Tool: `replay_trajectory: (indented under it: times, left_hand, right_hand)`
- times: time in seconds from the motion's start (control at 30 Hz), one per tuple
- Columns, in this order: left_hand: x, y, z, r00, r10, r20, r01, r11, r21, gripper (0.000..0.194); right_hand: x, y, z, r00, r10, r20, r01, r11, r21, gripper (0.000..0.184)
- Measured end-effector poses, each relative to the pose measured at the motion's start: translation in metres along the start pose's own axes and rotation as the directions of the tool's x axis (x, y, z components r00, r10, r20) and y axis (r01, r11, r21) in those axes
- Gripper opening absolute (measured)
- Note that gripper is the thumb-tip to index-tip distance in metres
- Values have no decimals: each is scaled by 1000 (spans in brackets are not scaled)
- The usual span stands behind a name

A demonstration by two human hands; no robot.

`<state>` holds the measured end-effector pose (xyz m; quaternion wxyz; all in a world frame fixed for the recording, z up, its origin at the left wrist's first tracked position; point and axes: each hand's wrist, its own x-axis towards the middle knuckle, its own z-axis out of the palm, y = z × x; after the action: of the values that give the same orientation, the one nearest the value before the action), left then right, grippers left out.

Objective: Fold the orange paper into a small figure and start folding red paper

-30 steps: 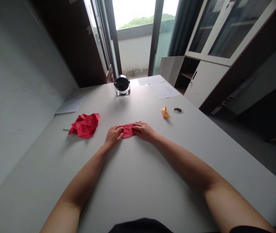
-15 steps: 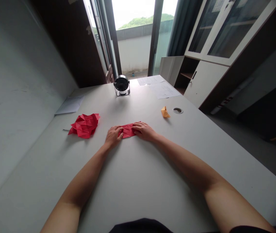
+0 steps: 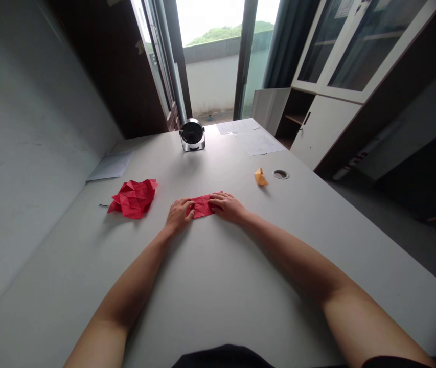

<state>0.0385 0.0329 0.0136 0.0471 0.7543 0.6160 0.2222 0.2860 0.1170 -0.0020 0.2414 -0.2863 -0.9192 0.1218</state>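
A small folded red paper lies flat on the white table in front of me. My left hand rests on its left end with fingers curled down on the paper. My right hand covers its right end, fingers pressed together on the sheet. Both hands hold the paper against the tabletop.
A creased red origami sheet lies to the left, a small orange folded paper to the right beside a cable hole. A small desk fan stands at the far edge. White papers lie at the left; more white sheets at the far right.
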Motion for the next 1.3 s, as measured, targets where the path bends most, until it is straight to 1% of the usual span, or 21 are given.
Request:
replay_trajectory:
  times: [0.9, 1.13, 1.3]
  left_hand:
    - [0, 1, 0, 1000, -3, 0, 3, 1000, -9, 31]
    - [0, 0, 1, 1000, 12, -12, -12, 1000, -14, 31]
    - [0, 1, 1, 1000, 3, -2, -3, 1000, -20, 31]
  right_hand:
    - [0, -3, -1, 1000, 16, -8, -16, 1000, 4, 31]
    - [1, -3, -3, 996, 88, -20, -88, 996, -31, 29]
    - [0, -3, -4, 996, 92, -19, -92, 995, -39, 29]
